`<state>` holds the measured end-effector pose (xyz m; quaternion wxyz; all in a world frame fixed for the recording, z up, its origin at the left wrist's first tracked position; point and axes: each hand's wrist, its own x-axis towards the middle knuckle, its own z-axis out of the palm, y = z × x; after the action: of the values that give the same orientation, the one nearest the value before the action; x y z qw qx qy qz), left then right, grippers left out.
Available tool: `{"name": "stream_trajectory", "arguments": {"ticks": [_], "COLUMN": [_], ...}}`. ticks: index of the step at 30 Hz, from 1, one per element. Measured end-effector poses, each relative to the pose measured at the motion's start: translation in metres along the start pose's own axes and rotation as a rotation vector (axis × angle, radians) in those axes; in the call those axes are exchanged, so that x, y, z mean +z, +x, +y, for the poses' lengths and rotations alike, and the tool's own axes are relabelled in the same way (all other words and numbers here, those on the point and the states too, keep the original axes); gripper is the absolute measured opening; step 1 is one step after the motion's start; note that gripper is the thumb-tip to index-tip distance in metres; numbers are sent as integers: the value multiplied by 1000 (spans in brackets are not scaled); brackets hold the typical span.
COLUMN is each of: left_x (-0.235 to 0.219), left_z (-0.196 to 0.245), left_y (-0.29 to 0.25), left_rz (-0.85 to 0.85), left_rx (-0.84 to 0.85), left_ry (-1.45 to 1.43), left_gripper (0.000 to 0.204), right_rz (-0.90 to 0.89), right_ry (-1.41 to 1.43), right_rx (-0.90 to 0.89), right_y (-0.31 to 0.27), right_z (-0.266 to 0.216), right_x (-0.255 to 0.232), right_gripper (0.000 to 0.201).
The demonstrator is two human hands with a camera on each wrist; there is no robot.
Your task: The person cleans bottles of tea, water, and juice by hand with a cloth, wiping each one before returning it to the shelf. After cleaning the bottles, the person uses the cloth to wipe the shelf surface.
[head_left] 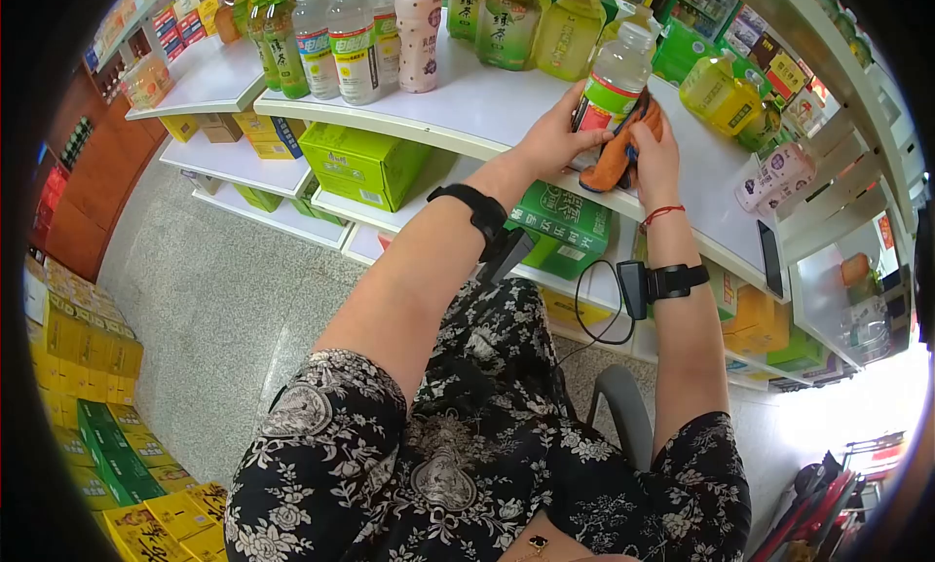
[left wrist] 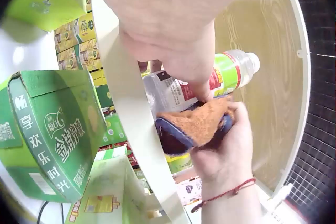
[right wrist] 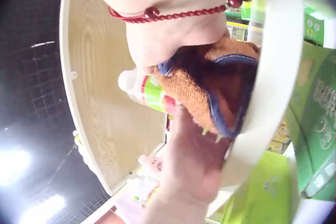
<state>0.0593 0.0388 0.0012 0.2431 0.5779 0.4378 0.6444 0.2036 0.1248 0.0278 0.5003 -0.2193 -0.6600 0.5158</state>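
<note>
**Orange cloth against a clear bottle at the shelf edge**

Orange terry cloth (head_left: 616,153) with a dark blue border sits bunched in our right hand (head_left: 654,158), whose fingers curl round it and press it against the lower side of a clear bottle (head_left: 612,85). Our left hand (head_left: 553,138) grips that bottle from the other side, fingers wrapped over its green and red label. The bottle stands on the white shelf (head_left: 487,104), just behind its front edge and tilted slightly.

Much of the contact is hidden. From the head camera the cloth covers the bottle's base, and we cannot tell whether the base rests flat on the shelf. In the left wrist view the cloth (left wrist: 197,127) sits under the bottle (left wrist: 226,74), while the back of the left hand fills the top of the frame and hides its fingertips. In the right wrist view the cloth (right wrist: 210,90) blocks nearly all of the bottle (right wrist: 142,90); only the white cap and a strip of label show. The label's print is too small to read.

Further out, the shelf carries a row of drinks (head_left: 341,36) and yellow jugs (head_left: 719,94). Below it, green cartons (head_left: 362,163) fill the lower shelves. Yellow and green boxes (head_left: 93,387) are stacked on the floor at the left, partly cut off.
</note>
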Motion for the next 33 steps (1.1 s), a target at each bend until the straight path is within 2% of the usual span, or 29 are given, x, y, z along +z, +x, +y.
{"name": "stream_trajectory", "arguments": {"ticks": [1, 6, 9, 11, 13, 17, 19, 21, 23, 25, 27, 31, 33], "left_x": [1, 1, 2, 0, 1, 2, 2, 0, 0, 2, 1, 3, 3], "left_z": [5, 1, -12, -14, -6, -1, 7, -5, -6, 1, 0, -3, -4], "left_y": [-1, 1, 4, 4, 2, 0, -3, 0, 3, -1, 1, 1, 1], "left_rz": [-11, -22, -30, -41, -32, -19, -16, -2, 6, 6, 0, 1, -3], "left_rx": [-7, 3, 35, 39, -1, 48, -27, 9, 52, 21, 13, 25, 29], "left_ry": [15, 20, -14, -14, 54, 75, 39, 83, 126, 80, 70, 15, 16], "left_gripper": [78, 77, 79, 82, 81, 81, 81, 82, 82, 79, 79, 78, 78], "right_rz": [-18, 12, 63, 128, 104, 103, 109, 118, 73, 46, -30, -69, 65], "right_ry": [5, -187, -54, 76, 79, 56, -10, -79, -214, -181, -205, -235, -13], "right_rx": [69, 2, -35, -177, -188, -224, -205, -183, -76, -43, 94, 81, -46], "right_y": [-3, 3, 21, 33, 34, 25, 21, 12, 4, 0, -3, 12, 16], "right_z": [3, -2, -35, -52, -66, -58, -44, -29, -14, -3, 1, -23, -48], "right_x": [-2, -14, -8, -5, 1, 5, 0, -4, -9, -13, -18, -20, -10], "right_gripper": [51, 51, 53, 55, 55, 56, 56, 56, 55, 55, 56, 56, 55]}}
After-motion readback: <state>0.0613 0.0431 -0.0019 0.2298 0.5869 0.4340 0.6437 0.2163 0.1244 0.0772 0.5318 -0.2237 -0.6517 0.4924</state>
